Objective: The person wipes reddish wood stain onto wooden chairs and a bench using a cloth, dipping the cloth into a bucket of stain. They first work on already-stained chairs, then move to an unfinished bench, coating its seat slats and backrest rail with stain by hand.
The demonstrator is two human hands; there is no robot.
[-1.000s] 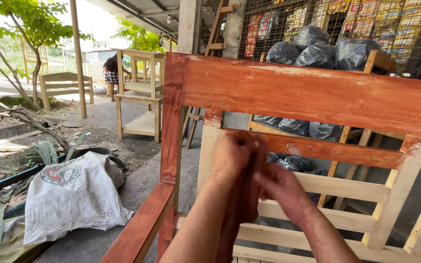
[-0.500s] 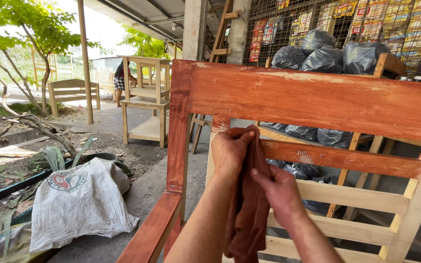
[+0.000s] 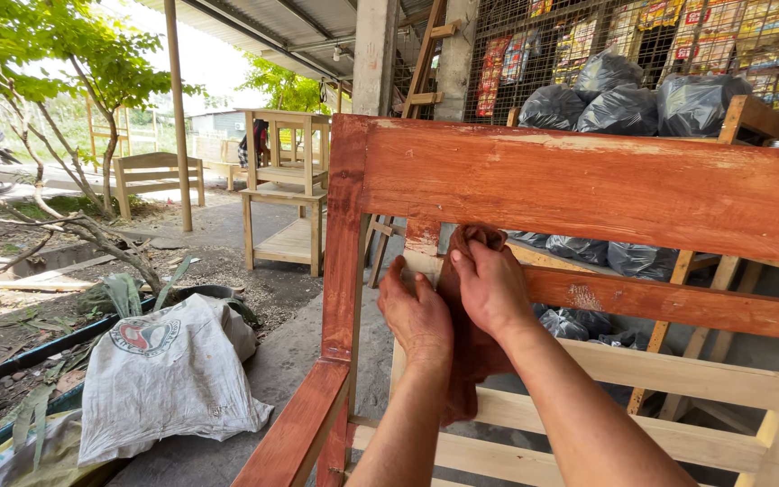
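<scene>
White printed sack with round red-green emblem lower left, black tied bags upper right, colourful snack packets hanging behind wire mesh

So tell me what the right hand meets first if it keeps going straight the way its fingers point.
The right hand points up with the rag; it would likely first meet the underside of the stained top rail, though depth is hard to judge.

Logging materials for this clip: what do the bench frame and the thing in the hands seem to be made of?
Bench frame: wood, grain visible; upper rails streaky reddish-brown stain, lower slats bare and pale. Cloth: soft fabric, seemingly stain-soaked, hanging in folds, pressed against the upright by the right hand, left hand beside it.
</scene>
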